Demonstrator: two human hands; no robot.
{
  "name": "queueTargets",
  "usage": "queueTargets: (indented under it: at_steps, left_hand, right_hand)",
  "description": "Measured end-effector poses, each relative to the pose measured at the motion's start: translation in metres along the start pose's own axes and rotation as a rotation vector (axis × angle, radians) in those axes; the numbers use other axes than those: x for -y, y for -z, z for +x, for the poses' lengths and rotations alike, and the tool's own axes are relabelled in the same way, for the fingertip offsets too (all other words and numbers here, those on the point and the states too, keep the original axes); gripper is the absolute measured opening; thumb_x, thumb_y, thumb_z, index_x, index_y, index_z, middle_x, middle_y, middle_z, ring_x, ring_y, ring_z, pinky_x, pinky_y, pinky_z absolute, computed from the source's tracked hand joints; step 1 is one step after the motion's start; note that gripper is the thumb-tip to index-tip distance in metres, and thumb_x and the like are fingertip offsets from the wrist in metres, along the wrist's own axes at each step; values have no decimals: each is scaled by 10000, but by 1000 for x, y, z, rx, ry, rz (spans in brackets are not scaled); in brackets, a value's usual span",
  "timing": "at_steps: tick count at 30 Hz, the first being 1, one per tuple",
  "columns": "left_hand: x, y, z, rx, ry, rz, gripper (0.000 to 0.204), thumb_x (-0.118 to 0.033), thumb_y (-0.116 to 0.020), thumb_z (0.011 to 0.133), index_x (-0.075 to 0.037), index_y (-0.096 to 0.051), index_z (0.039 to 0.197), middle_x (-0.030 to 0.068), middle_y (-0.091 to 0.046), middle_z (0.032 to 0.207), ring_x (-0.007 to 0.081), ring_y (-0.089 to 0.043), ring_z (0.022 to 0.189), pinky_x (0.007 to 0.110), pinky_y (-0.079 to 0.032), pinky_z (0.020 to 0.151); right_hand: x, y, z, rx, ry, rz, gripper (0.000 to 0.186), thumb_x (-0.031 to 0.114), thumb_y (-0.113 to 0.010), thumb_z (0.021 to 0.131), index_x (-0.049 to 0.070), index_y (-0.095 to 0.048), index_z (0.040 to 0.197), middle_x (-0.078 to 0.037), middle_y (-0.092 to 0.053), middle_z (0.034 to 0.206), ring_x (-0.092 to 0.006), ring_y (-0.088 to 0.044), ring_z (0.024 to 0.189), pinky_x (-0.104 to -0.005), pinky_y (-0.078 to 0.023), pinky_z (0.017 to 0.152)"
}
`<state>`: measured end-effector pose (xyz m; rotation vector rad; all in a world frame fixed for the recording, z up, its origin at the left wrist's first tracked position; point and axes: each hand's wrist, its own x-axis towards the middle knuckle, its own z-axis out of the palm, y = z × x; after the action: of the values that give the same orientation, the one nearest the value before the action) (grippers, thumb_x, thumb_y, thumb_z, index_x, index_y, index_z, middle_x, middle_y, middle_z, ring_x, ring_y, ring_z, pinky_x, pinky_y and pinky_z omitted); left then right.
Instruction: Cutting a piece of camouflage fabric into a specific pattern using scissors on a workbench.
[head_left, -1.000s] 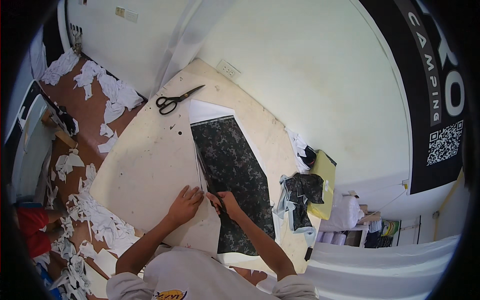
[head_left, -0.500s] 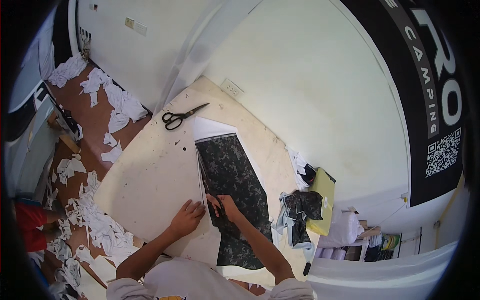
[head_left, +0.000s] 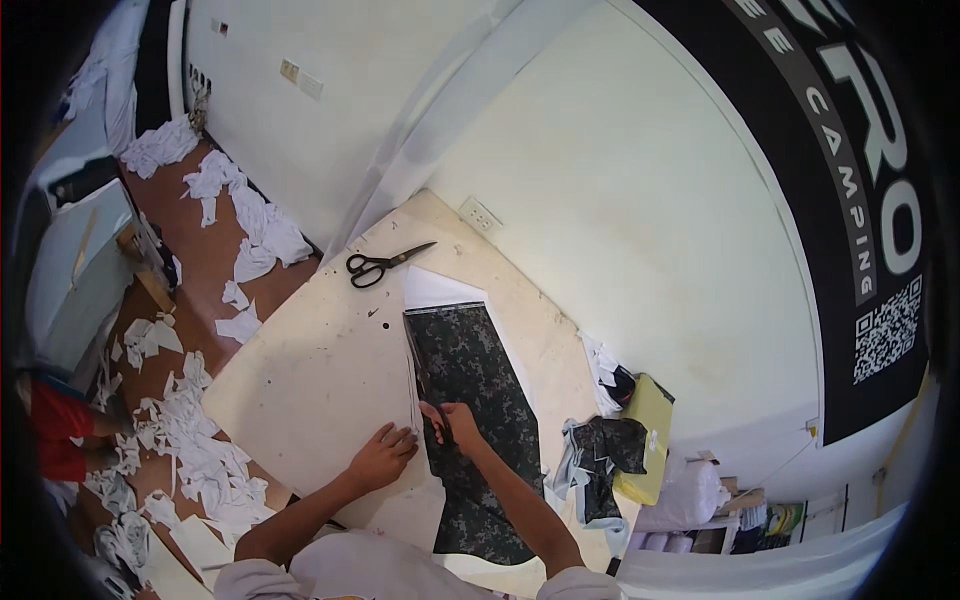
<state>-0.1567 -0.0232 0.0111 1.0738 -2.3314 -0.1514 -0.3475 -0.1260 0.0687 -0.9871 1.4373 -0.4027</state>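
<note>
A dark camouflage-print fabric panel (head_left: 480, 390) lies lengthwise on the pale table, over white sheets (head_left: 440, 290) that show past its far end. My right hand (head_left: 455, 428) grips a pair of black scissors (head_left: 447, 433), whose blades point away from me along the panel's left edge. How far the blades are apart is too small to tell. Just left of that edge, my left hand (head_left: 383, 455) rests palm down, fingers spread, fingertips by the white layer's border. A second pair of black scissors (head_left: 368, 269) lies near the table's far corner, touched by neither hand.
On the table's right are camouflage and light-blue scraps (head_left: 597, 455) beside a yellow-green box (head_left: 645, 435). Walls border the far side, with a socket (head_left: 480, 214). White scraps (head_left: 190, 430) litter the brown floor at left, where another person's red garment (head_left: 60, 430) shows.
The whole view has shifted, so the table sits lower in the picture. My right hand with the scissors is slightly farther along the panel's edge. My left hand stays beside it.
</note>
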Motion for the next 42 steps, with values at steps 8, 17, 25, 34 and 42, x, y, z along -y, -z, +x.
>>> queueTargets:
  at_steps: [8, 17, 25, 34, 42]
  left_hand:
    - [34, 18, 45, -42, 349, -194, 359, -169, -633, 877, -95, -633, 1229, 122, -620, 1217, 302, -551, 1195, 474, -412, 1036]
    - [-19, 28, 35, 251, 269, 33, 492, -341, -617, 914, -122, -567, 1351, 182, -518, 1382, 341, -488, 1246, 511, -359, 1075]
    - [-11, 83, -22, 149, 559, -126, 405, -193, -656, 877, -123, -620, 1274, 122, -625, 1127, 312, -558, 1103, 485, -394, 972]
    - [13, 69, -11, 284, 298, -113, 562, -318, -691, 865, -146, -544, 1380, 168, -426, 1474, 352, -345, 1407, 543, -221, 1170]
    - [4, 57, -32, 287, 196, 17, 726, -429, -700, 836, -122, -462, 1450, 198, -321, 1550, 375, -253, 1461, 588, -142, 1187]
  right_hand:
    - [-80, -24, -148, -704, 209, -724, 490, 460, -756, 814, -8, -663, 929, -231, -672, 835, -424, -664, 811, -492, -500, 702]
    - [-157, 6, -182, -1102, 6, -358, 438, 330, -777, 827, -20, -611, 1032, -259, -665, 919, -467, -643, 905, -493, -496, 758]
    - [-147, 161, -76, -1118, 277, -588, 415, 322, -728, 870, -14, -585, 1067, -249, -663, 951, -458, -634, 924, -479, -481, 794]
    - [-123, 139, -119, -1176, 382, -447, 426, 335, -777, 845, -31, -571, 917, -197, -625, 863, -353, -605, 781, -428, -463, 724]
    - [-194, -39, -299, -226, -65, 391, 382, 391, -641, 945, 28, -577, 846, -48, -578, 660, -118, -534, 535, -280, -437, 518]
